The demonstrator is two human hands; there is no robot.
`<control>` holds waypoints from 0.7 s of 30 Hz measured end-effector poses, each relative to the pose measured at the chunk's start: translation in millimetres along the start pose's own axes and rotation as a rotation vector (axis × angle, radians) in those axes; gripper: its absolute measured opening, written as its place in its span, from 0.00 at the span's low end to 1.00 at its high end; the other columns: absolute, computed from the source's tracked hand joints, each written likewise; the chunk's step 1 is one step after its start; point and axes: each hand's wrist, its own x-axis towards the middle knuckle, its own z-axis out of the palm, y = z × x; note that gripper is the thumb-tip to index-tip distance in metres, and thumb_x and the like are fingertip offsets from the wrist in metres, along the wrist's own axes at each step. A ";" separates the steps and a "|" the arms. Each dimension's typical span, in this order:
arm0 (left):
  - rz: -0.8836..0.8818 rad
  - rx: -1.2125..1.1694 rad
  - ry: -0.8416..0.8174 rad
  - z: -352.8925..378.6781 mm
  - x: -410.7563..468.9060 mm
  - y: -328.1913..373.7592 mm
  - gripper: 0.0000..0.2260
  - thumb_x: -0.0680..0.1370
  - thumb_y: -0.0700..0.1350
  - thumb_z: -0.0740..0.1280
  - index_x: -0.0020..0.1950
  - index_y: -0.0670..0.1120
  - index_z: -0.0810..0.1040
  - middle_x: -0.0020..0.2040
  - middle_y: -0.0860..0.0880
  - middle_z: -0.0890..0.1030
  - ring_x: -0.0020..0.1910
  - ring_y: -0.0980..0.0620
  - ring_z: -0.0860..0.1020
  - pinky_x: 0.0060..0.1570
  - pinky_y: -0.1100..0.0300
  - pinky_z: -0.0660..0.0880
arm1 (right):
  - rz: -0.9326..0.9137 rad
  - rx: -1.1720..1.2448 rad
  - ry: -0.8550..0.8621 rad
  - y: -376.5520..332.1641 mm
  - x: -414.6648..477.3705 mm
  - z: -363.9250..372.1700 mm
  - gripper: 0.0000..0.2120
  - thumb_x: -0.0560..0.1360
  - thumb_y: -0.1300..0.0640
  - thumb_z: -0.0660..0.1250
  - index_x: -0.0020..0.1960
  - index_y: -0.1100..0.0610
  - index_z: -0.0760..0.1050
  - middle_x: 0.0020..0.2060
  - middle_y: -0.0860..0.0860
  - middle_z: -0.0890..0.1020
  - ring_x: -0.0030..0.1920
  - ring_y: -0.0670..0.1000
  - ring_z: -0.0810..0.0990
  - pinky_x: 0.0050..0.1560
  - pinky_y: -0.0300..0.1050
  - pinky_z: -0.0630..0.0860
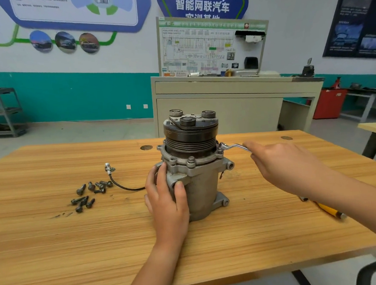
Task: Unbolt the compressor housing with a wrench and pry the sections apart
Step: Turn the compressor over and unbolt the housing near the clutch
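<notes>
A grey metal compressor (204, 185) stands upright mid-table, its black pulley (191, 133) on top. My left hand (167, 201) grips the housing's left side, thumb on the front and fingers round the flange. My right hand (287, 165) holds the handle of a silver ring wrench (232, 147). The wrench's ring end sits on a bolt at the right of the top flange. One bolt (191, 159) stands in the flange's front.
Several loose bolts (90, 193) lie on the wooden table (78, 237) to the left, beside a black cable with a connector (109, 169). A yellow-handled screwdriver (327, 209) lies under my right forearm. A beige training bench (235, 99) stands behind the table.
</notes>
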 end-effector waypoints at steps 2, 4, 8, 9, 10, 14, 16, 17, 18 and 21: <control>-0.002 0.003 0.000 -0.7 -0.5 -0.1 0.21 0.74 0.60 0.49 0.66 0.61 0.58 0.67 0.58 0.58 0.67 0.62 0.57 0.68 0.56 0.56 | 0.012 -0.054 -0.046 -8.2 0.0 -7.8 0.19 0.79 0.60 0.52 0.69 0.52 0.57 0.31 0.47 0.70 0.31 0.50 0.70 0.25 0.42 0.62; 0.003 -0.001 0.003 -0.3 0.0 0.3 0.21 0.74 0.60 0.49 0.67 0.60 0.58 0.67 0.58 0.59 0.66 0.63 0.57 0.68 0.55 0.56 | 0.016 -0.153 -0.073 -18.5 1.3 -15.7 0.21 0.77 0.65 0.53 0.69 0.57 0.57 0.28 0.48 0.66 0.27 0.48 0.65 0.23 0.40 0.59; 0.005 -0.017 0.005 0.7 0.7 1.7 0.21 0.74 0.59 0.50 0.67 0.58 0.59 0.66 0.57 0.59 0.66 0.66 0.57 0.69 0.53 0.56 | -0.022 -0.341 -0.152 -34.1 3.2 -27.6 0.23 0.75 0.69 0.54 0.69 0.66 0.57 0.29 0.53 0.68 0.24 0.50 0.60 0.20 0.42 0.56; 0.003 -0.018 0.005 0.8 0.6 1.7 0.21 0.74 0.59 0.50 0.67 0.58 0.59 0.66 0.57 0.59 0.66 0.66 0.57 0.69 0.53 0.57 | -0.028 -0.345 -0.165 -33.2 3.9 -28.8 0.20 0.75 0.68 0.54 0.67 0.65 0.59 0.28 0.52 0.67 0.24 0.50 0.60 0.20 0.42 0.55; 0.004 -0.017 0.004 0.8 0.4 1.4 0.21 0.74 0.59 0.50 0.67 0.58 0.59 0.66 0.58 0.59 0.66 0.66 0.56 0.69 0.53 0.56 | -0.026 -0.329 -0.181 -31.2 4.6 -30.6 0.17 0.76 0.65 0.53 0.64 0.64 0.61 0.27 0.51 0.66 0.24 0.49 0.61 0.21 0.42 0.56; 0.017 -0.015 -0.006 1.1 0.6 -0.1 0.20 0.74 0.59 0.49 0.66 0.60 0.58 0.65 0.64 0.56 0.64 0.74 0.53 0.69 0.53 0.56 | -0.014 -0.240 -0.243 -16.7 12.2 -34.1 0.10 0.78 0.54 0.51 0.54 0.57 0.67 0.29 0.48 0.66 0.27 0.46 0.64 0.24 0.39 0.61; 0.018 -0.012 -0.007 1.3 0.7 0.0 0.20 0.74 0.59 0.49 0.66 0.60 0.58 0.65 0.62 0.57 0.65 0.73 0.54 0.70 0.51 0.57 | -0.044 -0.326 -0.225 -17.7 11.2 -33.9 0.11 0.79 0.57 0.50 0.58 0.59 0.66 0.28 0.49 0.66 0.26 0.47 0.64 0.23 0.40 0.61; 0.018 -0.009 -0.003 1.3 0.6 0.0 0.20 0.74 0.59 0.49 0.66 0.60 0.58 0.66 0.61 0.57 0.65 0.71 0.54 0.70 0.50 0.57 | -0.078 -0.399 -0.196 -20.7 8.6 -31.4 0.14 0.79 0.61 0.50 0.62 0.63 0.63 0.27 0.51 0.64 0.24 0.49 0.63 0.21 0.41 0.59; 0.019 -0.007 0.000 1.2 0.7 -0.1 0.20 0.74 0.59 0.49 0.66 0.60 0.58 0.66 0.60 0.58 0.65 0.70 0.55 0.70 0.50 0.57 | -0.109 -0.456 -0.170 -24.3 6.0 -28.5 0.17 0.78 0.64 0.50 0.66 0.65 0.59 0.27 0.52 0.62 0.23 0.50 0.61 0.20 0.41 0.57; 0.016 -0.007 0.004 0.9 0.6 0.2 0.20 0.74 0.59 0.49 0.66 0.59 0.58 0.66 0.59 0.58 0.66 0.68 0.55 0.70 0.48 0.57 | -0.142 -0.514 -0.171 -24.7 6.1 -27.1 0.19 0.77 0.66 0.50 0.67 0.67 0.57 0.27 0.53 0.60 0.23 0.51 0.60 0.19 0.42 0.56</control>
